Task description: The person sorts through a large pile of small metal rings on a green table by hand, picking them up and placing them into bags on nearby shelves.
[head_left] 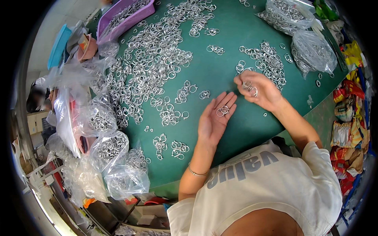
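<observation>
My left hand (215, 120) is palm up with its fingers stretched out, and it holds a few silver metal rings (223, 111) lying on the fingers. Just to its right, my right hand (260, 89) is closed, slightly blurred, with more metal rings (252, 90) in its curled fingers. Beyond the right hand spreads a loose pile of rings (269, 63) on the green table. One small cluster (204, 94) lies by the left fingertips, and another (215, 49) sits farther off. Two small groups of rings (180, 150) rest left of my left forearm.
A large heap of rings (145, 59) covers the table's left half. A purple bin (136, 13) of metal pieces stands at the far left. Clear bags of rings line the left edge (112, 147) and far right corner (314, 51). The green table (204, 72) ends at my body.
</observation>
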Available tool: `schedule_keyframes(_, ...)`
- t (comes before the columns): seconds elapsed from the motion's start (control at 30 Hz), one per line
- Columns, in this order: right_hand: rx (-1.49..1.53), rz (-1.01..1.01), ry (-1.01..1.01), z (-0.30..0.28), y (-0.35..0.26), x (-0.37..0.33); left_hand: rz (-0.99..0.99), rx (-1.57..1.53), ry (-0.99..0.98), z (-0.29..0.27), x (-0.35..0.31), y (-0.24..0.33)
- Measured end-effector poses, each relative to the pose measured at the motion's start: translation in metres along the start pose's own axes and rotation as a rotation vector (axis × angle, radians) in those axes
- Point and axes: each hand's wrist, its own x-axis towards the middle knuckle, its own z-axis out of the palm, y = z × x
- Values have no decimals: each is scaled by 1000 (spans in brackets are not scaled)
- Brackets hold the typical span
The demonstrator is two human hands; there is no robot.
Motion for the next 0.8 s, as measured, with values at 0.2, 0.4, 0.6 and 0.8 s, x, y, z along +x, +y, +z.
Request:
schedule_keyframes(0.2, -934, -185, 420, -9, -20, 0, 34, 79, 44, -7, 3, -2)
schedule_keyframes(0.4, -1906, -799, 307, -33, 13, 17, 37, 94, 80, -10, 4, -4)
schedule_keyframes(0.6, -495, -124, 191, -26, -17, 6, 57, 54, 80, -16, 2, -2)
schedule_keyframes(0.8, -167, -81, 190, -25, -30, 14, 44, 37, 67, -14, 4, -3)
